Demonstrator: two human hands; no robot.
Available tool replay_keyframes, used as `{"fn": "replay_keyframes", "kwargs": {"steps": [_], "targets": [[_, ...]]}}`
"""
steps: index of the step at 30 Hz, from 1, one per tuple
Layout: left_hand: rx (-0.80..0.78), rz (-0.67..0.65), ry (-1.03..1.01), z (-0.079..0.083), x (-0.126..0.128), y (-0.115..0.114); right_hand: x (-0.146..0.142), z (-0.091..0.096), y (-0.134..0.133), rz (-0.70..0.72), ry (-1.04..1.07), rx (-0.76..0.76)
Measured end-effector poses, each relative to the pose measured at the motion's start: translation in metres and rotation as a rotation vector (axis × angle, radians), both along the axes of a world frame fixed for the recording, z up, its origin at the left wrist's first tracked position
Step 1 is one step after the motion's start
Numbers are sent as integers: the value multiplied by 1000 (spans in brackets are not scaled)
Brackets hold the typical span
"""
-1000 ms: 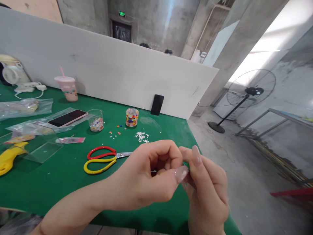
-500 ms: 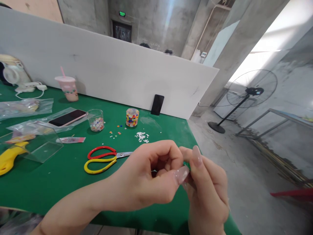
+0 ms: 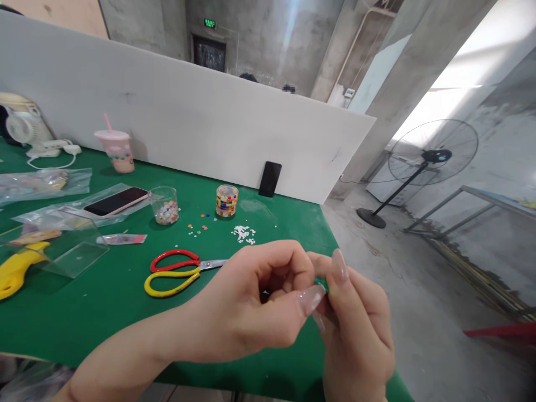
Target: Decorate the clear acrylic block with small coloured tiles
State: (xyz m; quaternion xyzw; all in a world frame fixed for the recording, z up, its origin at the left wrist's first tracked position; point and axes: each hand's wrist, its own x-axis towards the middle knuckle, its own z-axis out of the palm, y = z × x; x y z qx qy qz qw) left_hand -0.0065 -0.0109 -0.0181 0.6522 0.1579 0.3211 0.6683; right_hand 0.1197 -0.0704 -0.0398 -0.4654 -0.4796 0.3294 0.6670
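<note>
Above the right part of the green table, my left hand (image 3: 259, 304) and my right hand (image 3: 355, 321) meet fingertip to fingertip. Between them a small green piece (image 3: 322, 284) shows; its kind is too small and covered to tell. My right thumb and fingers pinch it, and my left thumbnail presses against it with the left fingers curled. Left of my left hand lie scissors (image 3: 176, 273) with one red and one yellow handle, their blade tips hidden behind that hand. Beyond my hands are a pile of tiny white pieces (image 3: 243, 233) and a small cup covered in coloured tiles (image 3: 226, 202).
A clear cup of small pieces (image 3: 164, 207), a pink tumbler (image 3: 116, 151) and a phone (image 3: 117, 201) stand or lie to the left. A clear plastic box (image 3: 79, 254) is near a yellow tool (image 3: 19, 273). Another phone (image 3: 270, 178) leans on the white partition (image 3: 188, 123).
The right thumb has shifted slightly to the right, and more of the small green piece shows between the fingertips. Everything on the table stays as it was.
</note>
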Motion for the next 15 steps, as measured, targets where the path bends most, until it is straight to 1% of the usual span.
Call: {"fn": "replay_keyframes", "kwargs": {"steps": [7,11,15], "targets": [[6,-24,-9,-1,-1,1,4,-3,-1,-31,-102,27],[23,-12,6,0,0,1,8,-6,-1,-43,-115,26],[-3,-12,-3,-1,1,0,7,-4,-1,-56,-123,48]]}}
